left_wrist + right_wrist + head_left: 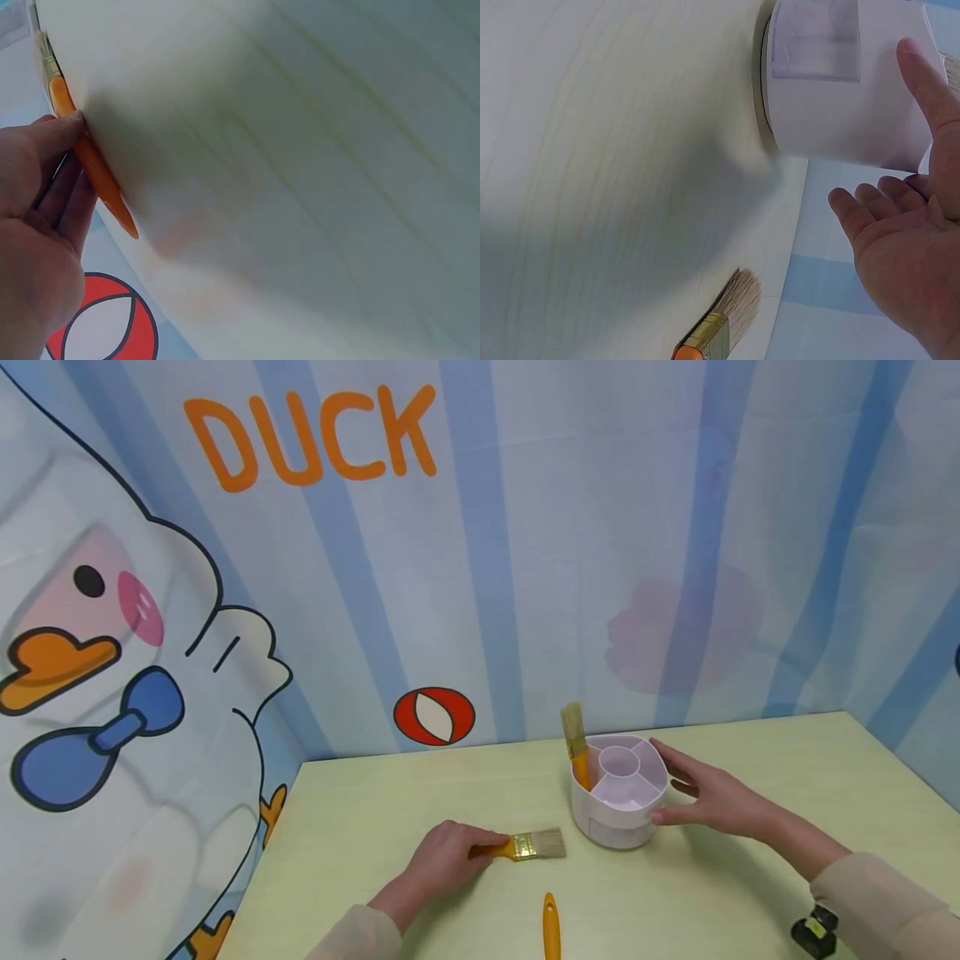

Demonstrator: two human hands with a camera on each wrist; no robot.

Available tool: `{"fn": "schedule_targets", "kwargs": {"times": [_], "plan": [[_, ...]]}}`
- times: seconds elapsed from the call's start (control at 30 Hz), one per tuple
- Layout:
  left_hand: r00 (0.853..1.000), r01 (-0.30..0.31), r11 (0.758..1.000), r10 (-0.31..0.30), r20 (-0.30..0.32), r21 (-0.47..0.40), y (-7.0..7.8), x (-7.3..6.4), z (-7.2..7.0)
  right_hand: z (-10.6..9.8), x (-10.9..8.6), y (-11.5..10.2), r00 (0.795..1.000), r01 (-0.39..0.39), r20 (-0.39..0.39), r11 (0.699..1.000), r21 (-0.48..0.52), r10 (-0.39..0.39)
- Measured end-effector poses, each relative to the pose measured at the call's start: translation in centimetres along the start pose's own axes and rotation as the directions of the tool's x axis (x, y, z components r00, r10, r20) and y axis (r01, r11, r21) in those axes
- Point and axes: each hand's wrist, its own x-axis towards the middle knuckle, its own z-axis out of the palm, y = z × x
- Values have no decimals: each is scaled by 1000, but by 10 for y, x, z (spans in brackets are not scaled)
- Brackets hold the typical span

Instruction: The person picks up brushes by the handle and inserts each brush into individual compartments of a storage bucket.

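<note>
My left hand [453, 856] pinches the orange handle of a flat paintbrush [536, 845] low over the table, its pale bristles toward a white round organizer [618, 827]. The left wrist view shows thumb and fingers on that handle [96, 161]. With thumb and forefinger spread around its right side, my right hand [723, 802] holds the organizer, which stands upright on the table. In the right wrist view the thumb [926, 82] lies along its wall, the other fingers loosely bent. A second paintbrush [575, 739] stands bristles up in its left compartment.
An orange brush handle [551, 927] lies near the front of the pale wooden table [375, 793]; its other end is out of view. Behind the table hangs a blue-striped cloth backdrop [540, 568] with a printed duck. A small black object [815, 933] is by the right sleeve.
</note>
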Motion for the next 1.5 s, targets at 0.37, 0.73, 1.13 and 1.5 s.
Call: {"fn": "schedule_targets", "kwargs": {"times": [0.37,0.73,1.13,1.5], "plan": [[999,-21,1000,21,-31,-12,3,10,1,3,0,-1,1000,10,-8,1000,4,-10],[999,-1,993,-4,-42,-121,9,17,-4,2,0,-4,1000,-10,-16,1000,-19,10],[995,43,883,-80,-60,-467,24,22,-23,-1,0,-6,999,-33,-11,999,-26,32],[990,42,716,-126,-70,-697,49,30,-47,-1,2,-5,999,-41,-16,999,1,41]]}}
